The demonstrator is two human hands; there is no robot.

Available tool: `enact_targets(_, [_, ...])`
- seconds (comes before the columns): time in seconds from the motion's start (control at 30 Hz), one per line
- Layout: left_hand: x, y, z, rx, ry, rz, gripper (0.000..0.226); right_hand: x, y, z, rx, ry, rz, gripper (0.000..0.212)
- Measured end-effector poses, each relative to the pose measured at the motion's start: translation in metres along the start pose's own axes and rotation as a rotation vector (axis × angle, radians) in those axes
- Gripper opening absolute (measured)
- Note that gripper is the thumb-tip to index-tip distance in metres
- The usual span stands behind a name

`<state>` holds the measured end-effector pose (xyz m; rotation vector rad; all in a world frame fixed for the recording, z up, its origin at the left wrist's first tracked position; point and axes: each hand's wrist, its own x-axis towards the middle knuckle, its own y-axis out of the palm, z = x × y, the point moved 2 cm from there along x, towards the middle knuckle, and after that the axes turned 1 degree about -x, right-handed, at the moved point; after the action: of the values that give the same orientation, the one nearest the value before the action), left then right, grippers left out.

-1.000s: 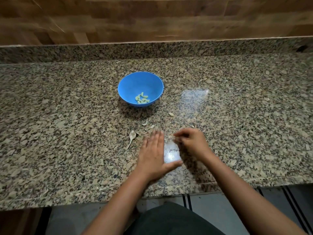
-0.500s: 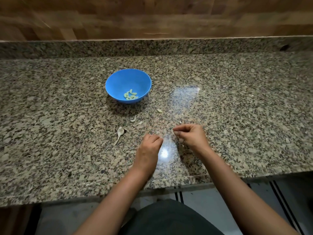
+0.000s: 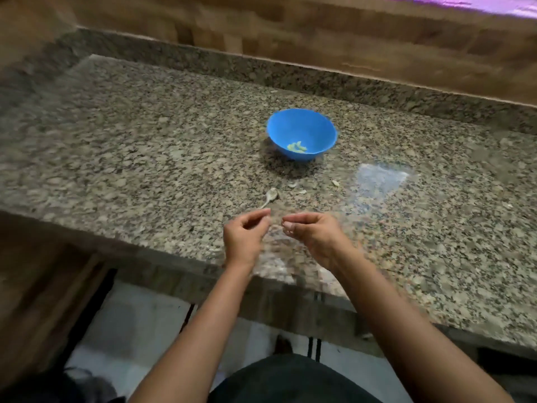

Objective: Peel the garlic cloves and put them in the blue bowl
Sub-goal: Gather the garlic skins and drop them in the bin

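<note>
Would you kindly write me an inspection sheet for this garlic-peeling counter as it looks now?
Surface: speckled granite counter, glossy, with a light reflection right of the bowl.
Job's things: blue bowl standing upright, a few peeled cloves at its bottom.
Clutter: a garlic stalk and skin scraps lying between bowl and hands.
Hands: left hand and right hand above the counter's near edge, fingers curled, tips close together; too blurred to tell whether either pinches anything.
Cables: nothing seen.
Surroundings: wood-patterned wall behind; pale floor below.
</note>
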<state>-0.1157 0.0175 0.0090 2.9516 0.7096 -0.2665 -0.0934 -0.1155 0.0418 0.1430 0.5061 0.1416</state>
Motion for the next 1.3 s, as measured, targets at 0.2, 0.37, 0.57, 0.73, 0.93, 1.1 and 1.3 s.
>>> enact_targets(0.2, [-0.035, -0.150, 0.002, -0.349, -0.106, -0.372, 0.016, -0.012, 0.142, -0.046, -0.174, 0.087, 0.312, 0.018])
enact_targets(0.37, [-0.092, -0.296, 0.013, -0.363, -0.065, -0.601, 0.019, -0.057, 0.278, -0.113, -0.322, 0.112, 0.572, 0.014])
enact_targets(0.57, [-0.148, -0.434, 0.040, -0.467, -0.117, -0.846, 0.015, -0.110, 0.402, -0.189, -0.466, 0.158, 0.773, 0.012])
enact_targets(0.73, [-0.174, -0.507, 0.064, -0.504, -0.171, -1.016, 0.018, -0.131, 0.470, -0.237, -0.548, 0.182, 0.836, 0.020])
enact_targets(0.93, [-0.183, -0.568, 0.101, -0.519, -0.250, -1.162, 0.017, -0.132, 0.528, -0.290, -0.659, 0.196, 0.937, 0.012])
enact_targets(1.1, [-0.173, -0.594, 0.153, -0.560, -0.379, -1.226, 0.016, -0.108, 0.557, -0.363, -0.633, 0.320, 0.864, 0.038])
enact_targets(1.3, [-0.132, -0.611, 0.248, -0.513, -0.547, -1.194, 0.012, -0.055, 0.572, -0.463, -0.670, 0.381, 0.660, 0.023])
